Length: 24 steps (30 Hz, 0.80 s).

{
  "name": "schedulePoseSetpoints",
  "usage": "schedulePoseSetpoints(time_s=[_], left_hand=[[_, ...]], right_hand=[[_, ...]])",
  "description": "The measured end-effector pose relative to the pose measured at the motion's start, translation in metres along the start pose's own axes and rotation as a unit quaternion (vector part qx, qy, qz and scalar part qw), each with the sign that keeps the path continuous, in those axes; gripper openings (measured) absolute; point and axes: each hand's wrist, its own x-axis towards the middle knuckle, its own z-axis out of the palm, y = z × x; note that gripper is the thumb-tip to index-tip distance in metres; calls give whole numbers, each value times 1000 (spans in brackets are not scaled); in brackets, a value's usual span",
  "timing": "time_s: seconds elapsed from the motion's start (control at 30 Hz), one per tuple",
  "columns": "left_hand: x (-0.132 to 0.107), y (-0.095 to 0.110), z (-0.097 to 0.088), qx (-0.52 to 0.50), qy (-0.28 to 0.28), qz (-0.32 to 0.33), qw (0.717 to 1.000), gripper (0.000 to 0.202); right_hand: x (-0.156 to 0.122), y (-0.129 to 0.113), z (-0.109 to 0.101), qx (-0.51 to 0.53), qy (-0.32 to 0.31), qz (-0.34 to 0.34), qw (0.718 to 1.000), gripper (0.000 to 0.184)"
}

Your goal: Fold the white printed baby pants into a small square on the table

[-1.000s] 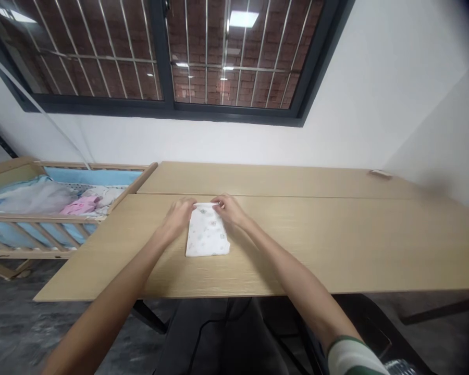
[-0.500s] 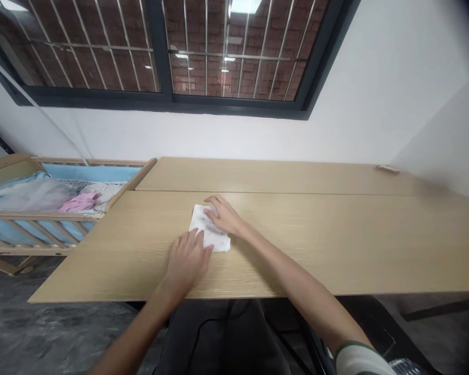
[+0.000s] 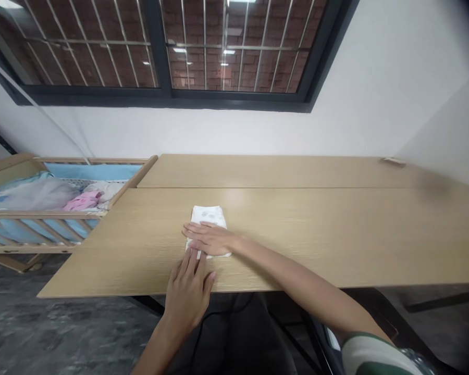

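A small folded white cloth with a faint print lies flat on the wooden table, left of the middle. Across its centre my right hand rests palm down, fingers stretched out to the left. My left hand is at the cloth's near edge, its fingers extended and pointing away from me. Its fingertips meet the fingers of my right hand and the cloth's lower left corner. Part of the cloth is hidden under my right hand.
A wooden crib with blue lining stands at the left, holding bedding and a pink cloth. Behind the table are a white wall and a barred window. A small flat object lies at the back right. The table's front edge runs close to me.
My right hand has come down flat across the cloth. My left hand has drawn back towards me to its near edge. The cloth now lies straighter, with its far part uncovered.
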Motion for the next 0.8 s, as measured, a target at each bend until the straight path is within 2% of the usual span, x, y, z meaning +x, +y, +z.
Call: schedulePoseSetpoints(time_s=[0.23,0.4,0.53,0.6,0.67,0.8], left_hand=[[-1,-2,9,-14,4,-11,1000,52],[-1,-3,12,-28,10,-14,999,51],[1,-23,22,-66,13,9,998,41],[4,-41,26,-100,0,27,995,40],[10,-58,28,-131,-11,34,991,38],[19,-77,25,-155,-1,49,987,27]], right_hand=[[14,56,-23,-87,32,49,995,65],[18,69,-27,-123,59,69,988,62],[9,54,-28,-156,124,57,978,60],[-5,38,-30,-163,175,58,969,54],[-23,20,-31,-155,201,71,965,45],[-65,-17,-26,-96,136,79,983,43]])
